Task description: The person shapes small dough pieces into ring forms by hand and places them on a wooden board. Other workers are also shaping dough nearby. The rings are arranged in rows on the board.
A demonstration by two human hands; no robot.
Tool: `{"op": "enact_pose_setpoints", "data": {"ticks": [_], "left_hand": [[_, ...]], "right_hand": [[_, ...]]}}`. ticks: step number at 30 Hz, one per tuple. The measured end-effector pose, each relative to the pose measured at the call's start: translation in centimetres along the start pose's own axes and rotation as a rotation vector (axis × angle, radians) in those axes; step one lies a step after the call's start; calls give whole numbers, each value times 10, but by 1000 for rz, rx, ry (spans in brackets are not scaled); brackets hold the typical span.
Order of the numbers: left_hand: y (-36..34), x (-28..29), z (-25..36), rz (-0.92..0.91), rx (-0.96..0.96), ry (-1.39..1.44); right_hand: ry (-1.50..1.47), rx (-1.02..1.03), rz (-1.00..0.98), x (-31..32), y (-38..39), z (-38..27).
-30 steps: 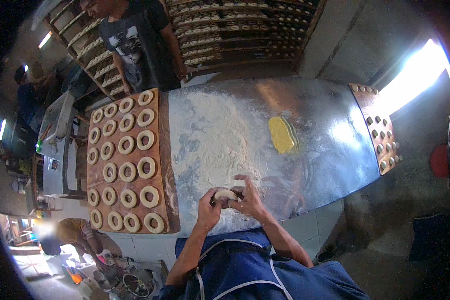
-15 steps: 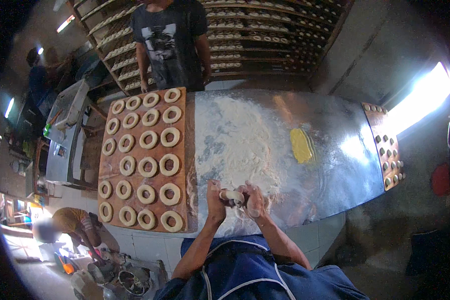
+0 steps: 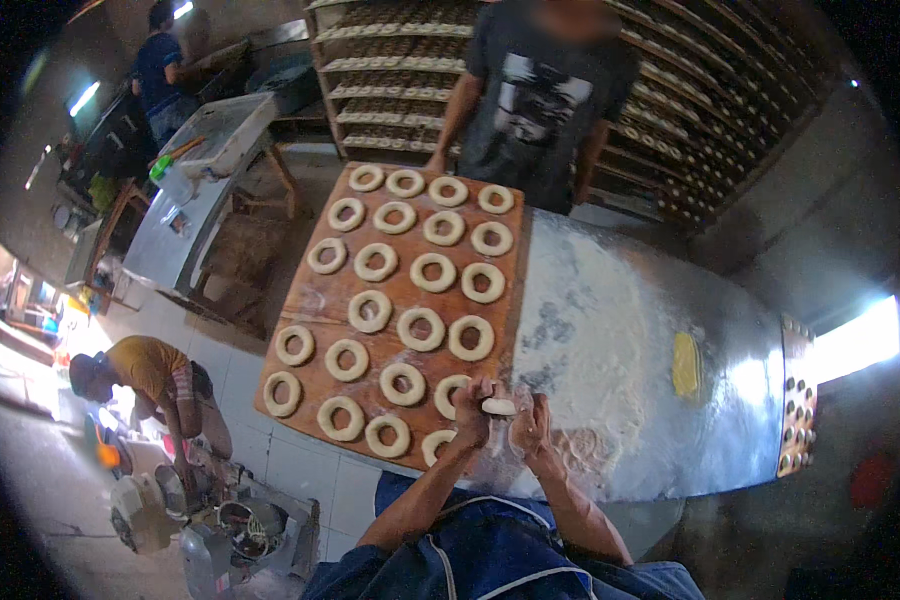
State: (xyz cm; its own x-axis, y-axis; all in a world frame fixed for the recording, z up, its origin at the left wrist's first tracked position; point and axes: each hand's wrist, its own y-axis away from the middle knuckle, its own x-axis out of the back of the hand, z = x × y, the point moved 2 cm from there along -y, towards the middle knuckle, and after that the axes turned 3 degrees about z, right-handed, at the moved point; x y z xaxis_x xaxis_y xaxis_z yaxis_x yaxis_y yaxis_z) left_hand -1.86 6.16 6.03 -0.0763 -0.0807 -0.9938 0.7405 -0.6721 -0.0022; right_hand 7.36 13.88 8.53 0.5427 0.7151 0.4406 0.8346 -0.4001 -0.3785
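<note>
A pale dough ring (image 3: 499,406) is seen nearly edge-on between my hands, over the edge where the wooden board meets the floured tabletop. My left hand (image 3: 474,414) grips its left side, fingers closed. My right hand (image 3: 531,428) has curled fingers at the ring's right end; the exact contact is small and partly hidden. Under and beyond my left hand lies the wooden board (image 3: 305,285), bearing rows of shaped dough rings (image 3: 402,384). My left hand covers part of one ring on the board. White flour (image 3: 595,340) is spread across the metal table beside my right hand.
A yellow slab of dough or fat (image 3: 686,366) lies farther right on the metal table (image 3: 740,400). Another board (image 3: 796,400) with small pieces is at the right end. A person (image 3: 540,100) stands across the table, before racks (image 3: 390,65) of rings. Another person (image 3: 150,370) bends over machinery at left.
My view has turned left, so the board and table appear farther right. My hands have moved with the dough ring from over the flour toward the board's near right corner.
</note>
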Motion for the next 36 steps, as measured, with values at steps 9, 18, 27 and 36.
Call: {"op": "enact_pose_setpoints", "data": {"ticks": [9,18,27,36], "left_hand": [[-16,-10,143,244,-193,-590],[-33,19,237,136,-225,-413],[-42,42,283,306,-389,-676],[-50,21,316,447,-521,-1064]], "right_hand": [[-81,-130,-297,-102,-25,15],[44,-93,-500,-171,-68,13],[-52,67,-500,-213,-121,-34],[-531,-144,-463,-250,-168,-82]]}}
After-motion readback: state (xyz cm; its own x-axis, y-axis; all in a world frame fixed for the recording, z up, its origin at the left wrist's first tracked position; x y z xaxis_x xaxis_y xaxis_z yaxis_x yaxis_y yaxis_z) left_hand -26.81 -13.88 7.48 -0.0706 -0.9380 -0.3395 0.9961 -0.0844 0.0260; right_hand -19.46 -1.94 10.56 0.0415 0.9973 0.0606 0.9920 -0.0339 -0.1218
